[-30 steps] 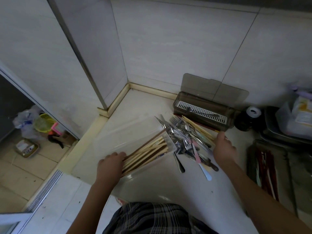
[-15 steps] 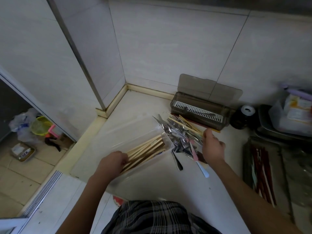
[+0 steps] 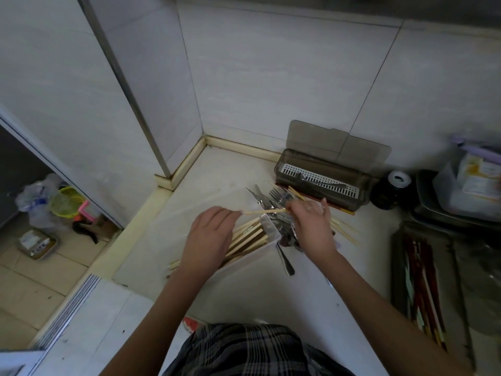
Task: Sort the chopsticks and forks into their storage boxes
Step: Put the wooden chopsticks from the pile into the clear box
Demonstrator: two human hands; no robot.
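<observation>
bamboo chopstick (image 3: 264, 211) spans between both hands, level above the clear box (image 3: 267, 241). right hand (image 3: 311, 222) pinches one end, left hand (image 3: 210, 236) takes the other at its fingertips, remaining fingers loosely curled. clear box already holds a row of chopsticks; smoked box (image 3: 322, 183) near the wall has its lid up and what looks like one fork on the white grate.

risks:
- handover is a fingertip pinch at both ends. if one side lets go early, the stick likely drops into the fork pile (image 3: 273, 198).
- clear box sits near the counter edge (image 3: 141, 280), and sticks poke out its near end. a nudge from the left wrist could tip it.
- right wrist hangs over the pile and may scatter it.

hard to see: right hand covers most of the pile and some loose chopsticks (image 3: 345, 233), so the count is unclear. left fingertip contact is blurred. clear box walls barely show.
</observation>
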